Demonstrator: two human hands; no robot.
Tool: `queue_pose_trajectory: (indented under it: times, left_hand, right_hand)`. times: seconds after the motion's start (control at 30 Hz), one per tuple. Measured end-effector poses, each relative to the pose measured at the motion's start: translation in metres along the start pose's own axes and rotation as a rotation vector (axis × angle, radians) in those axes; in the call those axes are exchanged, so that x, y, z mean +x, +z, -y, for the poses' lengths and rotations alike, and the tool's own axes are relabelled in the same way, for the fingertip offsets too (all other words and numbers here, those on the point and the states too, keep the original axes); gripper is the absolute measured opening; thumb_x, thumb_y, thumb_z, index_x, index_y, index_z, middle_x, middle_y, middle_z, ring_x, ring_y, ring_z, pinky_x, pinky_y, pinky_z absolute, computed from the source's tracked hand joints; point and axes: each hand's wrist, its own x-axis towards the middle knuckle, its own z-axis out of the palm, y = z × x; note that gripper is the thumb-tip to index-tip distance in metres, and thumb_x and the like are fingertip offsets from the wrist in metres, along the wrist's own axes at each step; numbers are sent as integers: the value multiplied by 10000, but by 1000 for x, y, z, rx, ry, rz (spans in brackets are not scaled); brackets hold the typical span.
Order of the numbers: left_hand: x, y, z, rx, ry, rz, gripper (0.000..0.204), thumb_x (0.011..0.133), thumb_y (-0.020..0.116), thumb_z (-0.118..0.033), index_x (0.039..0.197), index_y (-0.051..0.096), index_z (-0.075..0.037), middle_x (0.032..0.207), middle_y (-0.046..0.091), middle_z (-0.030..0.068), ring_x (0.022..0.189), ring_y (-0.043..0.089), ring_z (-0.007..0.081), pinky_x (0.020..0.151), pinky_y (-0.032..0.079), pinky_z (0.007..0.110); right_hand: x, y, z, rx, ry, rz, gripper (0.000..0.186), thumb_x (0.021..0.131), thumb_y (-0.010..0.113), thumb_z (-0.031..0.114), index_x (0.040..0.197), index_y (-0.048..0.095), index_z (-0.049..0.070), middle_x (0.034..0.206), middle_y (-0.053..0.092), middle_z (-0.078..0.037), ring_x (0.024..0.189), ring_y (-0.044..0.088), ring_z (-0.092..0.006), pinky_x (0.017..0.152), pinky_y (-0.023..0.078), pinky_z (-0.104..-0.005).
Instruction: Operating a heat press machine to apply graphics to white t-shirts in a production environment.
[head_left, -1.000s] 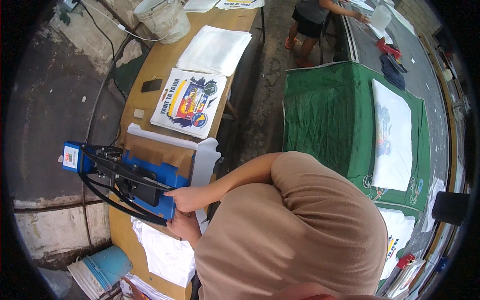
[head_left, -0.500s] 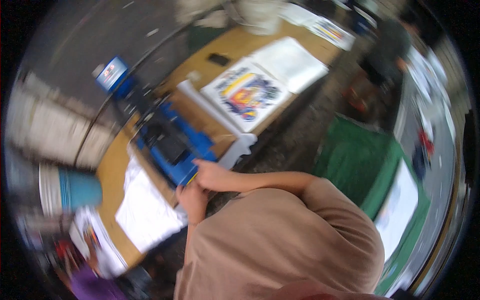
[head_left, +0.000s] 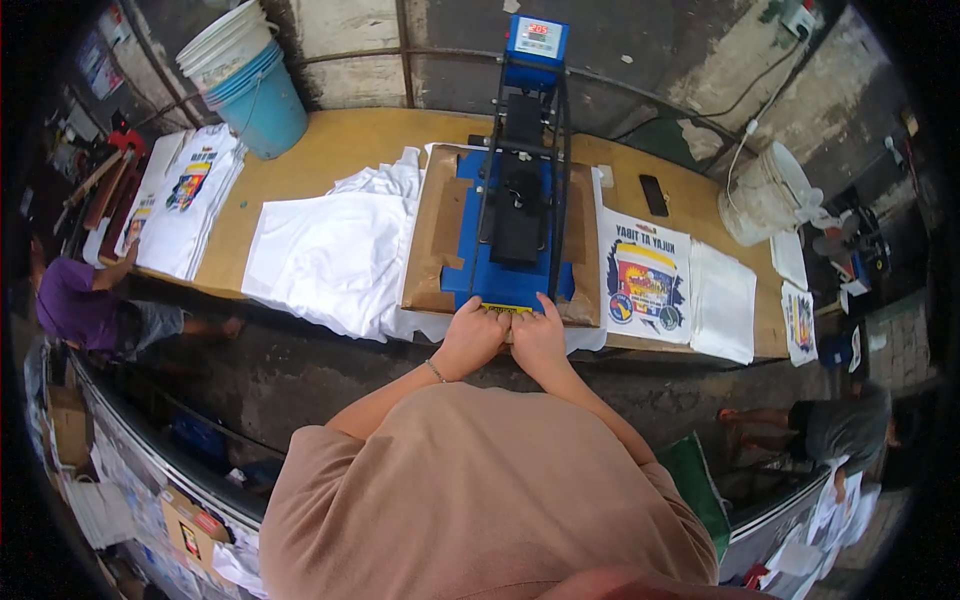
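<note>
A blue and black heat press [head_left: 515,190] with a digital display stands ahead of me, its top lying down on a cardboard-covered board [head_left: 432,230]. My left hand [head_left: 472,335] and my right hand [head_left: 538,335] are side by side at its front edge, fingers curled round the front handle, which is mostly hidden under them; the two thumbs point outward and up. Left of the press lie loose white shirts [head_left: 315,250]. At its right are a stack of printed sheets [head_left: 643,275] and a stack of white sheets [head_left: 722,300].
A yellow table [head_left: 260,180] runs across, with stacked buckets [head_left: 250,95], printed shirts [head_left: 180,200], a dark phone [head_left: 653,195] and a white bucket [head_left: 760,195]. A co-worker in purple [head_left: 80,305] is at left, another person [head_left: 840,425] at right. A green cloth [head_left: 700,485] lies behind me.
My view has swung round leftward, so the press that was at my left now stands straight ahead. Both hands are still on its front edge, now level with each other.
</note>
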Motion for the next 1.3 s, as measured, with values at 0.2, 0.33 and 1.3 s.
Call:
queue_pose_trajectory:
  times: [0.2, 0.33, 1.3]
  left_hand:
    - [0, 10, 4, 69, 23, -32, 149, 699, 641, -212, 732, 562, -90, 632, 595, 43, 619, 591, 183, 744, 396, 308]
    - [0, 14, 4, 52, 35, -111, 95, 715, 597, -177, 712, 551, -94, 619, 590, 44, 595, 584, 178, 738, 398, 306]
    - [17, -64, -5, 19, 180, 69, 179, 628, 664, -210, 730, 609, -74, 644, 631, 96, 599, 620, 232, 753, 438, 372]
  right_hand:
    - [2, 2, 0, -8, 25, 59, 46, 660, 556, 74, 659, 585, 39, 612, 589, -121, 613, 616, -241, 996, 344, -420]
    - [1, 2, 0, 4, 23, 22, 38, 665, 559, 76, 654, 581, 48, 604, 587, -117, 607, 616, -239, 993, 344, -421]
    - [23, -56, 12, -127, -7, 149, 81, 609, 625, 179, 606, 628, 97, 569, 612, -115, 542, 615, -239, 884, 404, -431]
